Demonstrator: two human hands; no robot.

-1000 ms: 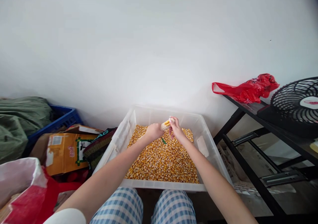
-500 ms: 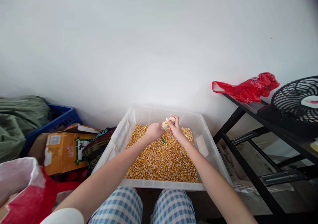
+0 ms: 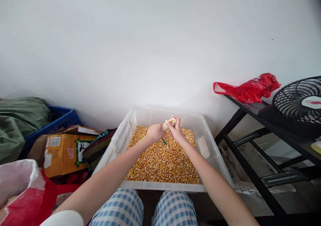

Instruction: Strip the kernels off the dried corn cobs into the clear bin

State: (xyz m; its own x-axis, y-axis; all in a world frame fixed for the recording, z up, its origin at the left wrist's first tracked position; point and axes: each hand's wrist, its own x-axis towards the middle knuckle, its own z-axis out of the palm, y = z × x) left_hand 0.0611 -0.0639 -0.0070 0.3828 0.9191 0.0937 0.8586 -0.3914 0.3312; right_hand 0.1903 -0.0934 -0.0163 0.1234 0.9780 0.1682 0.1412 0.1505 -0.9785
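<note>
Between my two hands is a corn cob, mostly pale and bare with some yellow kernels left on it. My left hand is closed around its lower left end. The fingers of my right hand wrap the upper right end, with the thumb pressed on the cob's side. Both hands are above a clear plastic bin holding a deep layer of loose corn kernels. A small green piece lies on the kernels just below the cob.
Left of the bin are a mesh bag, an orange cardboard box, a blue crate and a red and white sack. On the right, a black table carries a red plastic bag and a fan. A white wall rises behind.
My right thumb has shifted slightly to the left along the cob, and fewer yellow kernels show near it. Both hands keep hold of the cob in nearly the same place.
</note>
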